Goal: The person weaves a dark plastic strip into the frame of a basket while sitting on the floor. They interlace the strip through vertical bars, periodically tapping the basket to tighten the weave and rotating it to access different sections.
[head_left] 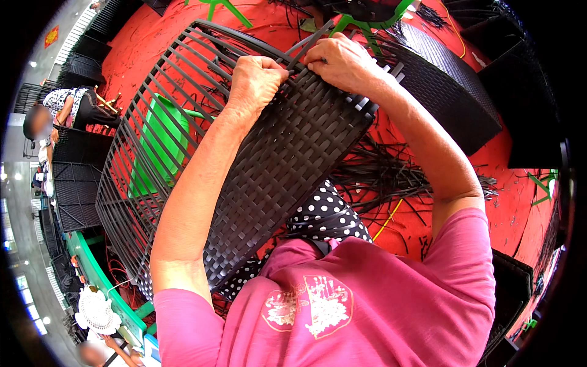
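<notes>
A half-woven basket of flat black plastic strips leans across my lap. Its near side is a tight woven panel (263,189), while bare, spaced strips run along the left side. At the panel's far edge my left hand (258,82) is closed, thumb and fingers pinching a flat black strip. Just to its right, my right hand (342,61) also has its fingers closed on the strip (301,49). The two hands are a short way apart, and the strip slants up between them. My fingers partly hide where it enters the weave.
A green plastic chair (160,140) shows through the bare strips. Loose black strips (391,177) lie heaped on the red floor covering (507,202). A black woven box (440,92) stands at the far right. People sit at the left, near a white fan (96,312).
</notes>
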Motion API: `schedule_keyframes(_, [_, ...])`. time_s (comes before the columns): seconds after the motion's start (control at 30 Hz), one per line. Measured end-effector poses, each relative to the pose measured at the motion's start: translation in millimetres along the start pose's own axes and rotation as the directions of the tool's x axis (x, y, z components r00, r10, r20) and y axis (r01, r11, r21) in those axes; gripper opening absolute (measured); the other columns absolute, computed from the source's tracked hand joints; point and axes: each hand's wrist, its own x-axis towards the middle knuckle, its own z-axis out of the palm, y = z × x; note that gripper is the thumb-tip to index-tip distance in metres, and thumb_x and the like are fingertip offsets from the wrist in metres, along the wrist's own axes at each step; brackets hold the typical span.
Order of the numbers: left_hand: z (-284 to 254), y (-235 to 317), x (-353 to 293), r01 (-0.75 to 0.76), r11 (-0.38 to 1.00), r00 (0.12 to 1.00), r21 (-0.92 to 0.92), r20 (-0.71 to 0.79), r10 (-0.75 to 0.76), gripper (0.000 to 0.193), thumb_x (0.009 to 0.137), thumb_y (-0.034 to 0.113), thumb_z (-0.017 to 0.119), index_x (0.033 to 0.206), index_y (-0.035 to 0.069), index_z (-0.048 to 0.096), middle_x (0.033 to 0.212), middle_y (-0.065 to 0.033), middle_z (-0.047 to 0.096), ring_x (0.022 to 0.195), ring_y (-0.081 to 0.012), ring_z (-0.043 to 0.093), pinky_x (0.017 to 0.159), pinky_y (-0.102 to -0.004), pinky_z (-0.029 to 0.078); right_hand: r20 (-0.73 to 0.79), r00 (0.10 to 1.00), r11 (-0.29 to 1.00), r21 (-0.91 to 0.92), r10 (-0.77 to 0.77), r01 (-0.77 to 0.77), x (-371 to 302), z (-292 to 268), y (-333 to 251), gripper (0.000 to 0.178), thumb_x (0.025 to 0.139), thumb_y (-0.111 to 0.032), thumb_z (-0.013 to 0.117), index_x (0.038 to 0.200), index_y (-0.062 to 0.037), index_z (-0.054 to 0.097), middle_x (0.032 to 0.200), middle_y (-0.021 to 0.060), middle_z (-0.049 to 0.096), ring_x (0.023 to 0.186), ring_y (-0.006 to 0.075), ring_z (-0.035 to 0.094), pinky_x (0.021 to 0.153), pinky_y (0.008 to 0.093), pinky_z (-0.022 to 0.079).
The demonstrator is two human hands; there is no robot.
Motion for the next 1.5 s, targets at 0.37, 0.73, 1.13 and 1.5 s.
schedule_keyframes(0.37, [-8.7, 10.3, -3.0, 0.246, 0.947, 0.967, -0.207, 0.116, -0.226, 0.008, 0.077, 0.013, 0.067, 0.072, 0.008, 0.062, 0.055, 0.0035, 0.050, 0.046, -0.0064, 0.046, 0.038, -0.0197, 0.030, 0.028, 0.992, 0.973, 0.196, 0.122, -0.125, 0.8, -1.6, -5.7, 0.021, 0.075, -0.016, 0.061, 0.090, -0.0027, 0.068, 0.081, 0.0144, 0.067, 0.077, 0.0250, 0.066, 0.071, 0.0340, 0.050])
schedule_keyframes(0.73, [-10.1, 13.2, -4.7, 0.222, 0.972, 0.973, -0.073, 0.076, -0.217, 0.007, 0.074, 0.012, 0.064, 0.070, 0.007, 0.061, 0.056, 0.0021, 0.052, 0.045, -0.0066, 0.048, 0.036, -0.0200, 0.029, 0.283, 0.958, 0.895, 0.436, -0.040, -0.091, 25.3, -2.1, 17.6, 0.017, 0.070, -0.011, 0.060, 0.079, 0.0026, 0.066, 0.072, 0.0057, 0.062, 0.067, 0.0135, 0.055, 0.063, 0.0288, 0.044])
schedule_keyframes(1.13, [-15.3, 10.7, -9.3, 0.208, 0.952, 0.978, -0.226, 0.050, -0.201, 0.005, 0.076, 0.011, 0.065, 0.075, 0.007, 0.062, 0.060, 0.0020, 0.054, 0.047, -0.0062, 0.049, 0.036, -0.0191, 0.028, 0.284, 0.937, 0.972, 0.051, 0.204, -0.227, 34.2, -5.9, -6.8, 0.033, 0.068, -0.031, 0.069, 0.079, -0.0006, 0.068, 0.066, 0.0101, 0.064, 0.064, 0.0208, 0.063, 0.059, 0.0337, 0.049])
schedule_keyframes(1.5, [-5.5, 5.0, -14.2, 0.047, 0.993, 0.992, -0.106, -0.110, -0.059, 0.008, 0.070, 0.012, 0.070, 0.074, 0.005, 0.067, 0.061, 0.0025, 0.054, 0.049, -0.0046, 0.043, 0.041, -0.0200, 0.030, 0.277, 0.926, 0.966, -0.028, 0.256, -0.258, 41.0, -13.8, -19.7, 0.023, 0.062, -0.023, 0.070, 0.077, -0.0047, 0.070, 0.070, 0.0113, 0.064, 0.070, 0.0229, 0.063, 0.064, 0.0355, 0.049])
